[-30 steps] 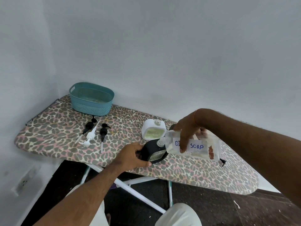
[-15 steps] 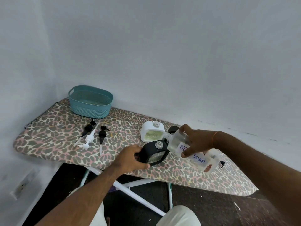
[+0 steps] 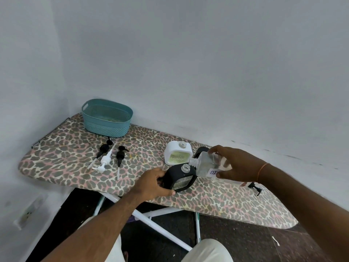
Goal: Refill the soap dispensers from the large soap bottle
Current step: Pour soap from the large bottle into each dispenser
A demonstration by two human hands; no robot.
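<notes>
My right hand (image 3: 234,165) grips the clear large soap bottle (image 3: 204,164), which lies tilted with its open neck pointing left, just above and right of the black dispenser's open neck. My left hand (image 3: 153,183) holds the black soap dispenser (image 3: 179,178) by its left side on the ironing board (image 3: 66,157). A white dispenser (image 3: 177,156) with greenish soap stands uncapped right behind it. Another black dispenser (image 3: 202,150) is mostly hidden behind the bottle.
Three pump heads lie left of the dispensers: two black (image 3: 103,148) (image 3: 120,155) and one white (image 3: 104,160). A teal basket (image 3: 106,119) sits at the board's back left by the wall. A small black pump (image 3: 255,186) lies at the right.
My right hand has lowered the soap bottle and turned it less steeply, so its neck is now beside the black dispenser's opening. My left hand stays on the dispenser.
</notes>
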